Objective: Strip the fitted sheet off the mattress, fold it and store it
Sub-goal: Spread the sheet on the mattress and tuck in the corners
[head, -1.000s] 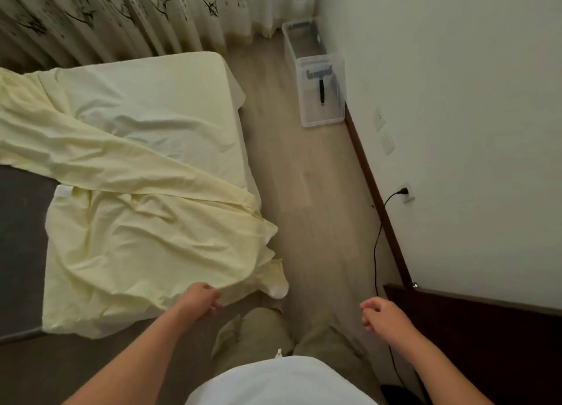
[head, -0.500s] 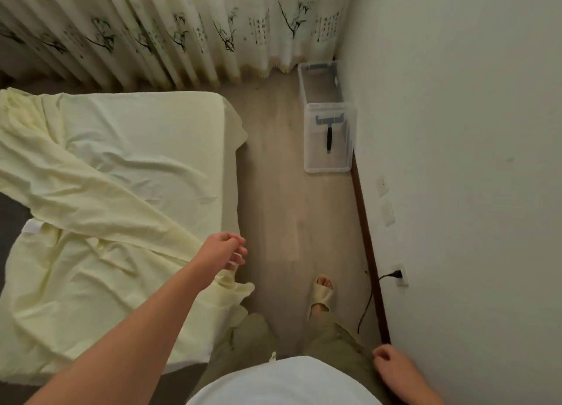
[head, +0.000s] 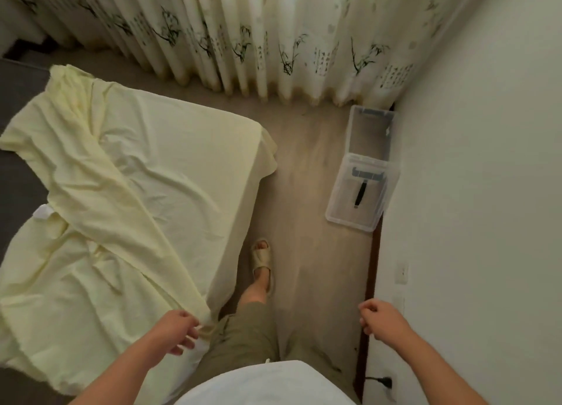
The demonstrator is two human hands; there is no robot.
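Curling against a gathered fold of the fitted sheet (head: 127, 173) at the near edge of the mattress (head: 18, 176), the left hand (head: 178, 333) may be pinching it, cannot tell; the right hand (head: 381, 319) hangs loosely curled, empty. Risk: the sheet's far corner looks still hooked on, so a tug could snag it or drop cloth underfoot. The clear bin (head: 369, 137) by the wall looks empty, its lid (head: 343, 205) propped against it.

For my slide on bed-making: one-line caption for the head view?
Stripping the bed: left hand holds the half-stripped yellow fitted sheet; right hand hangs loosely curled, clear storage box ahead.
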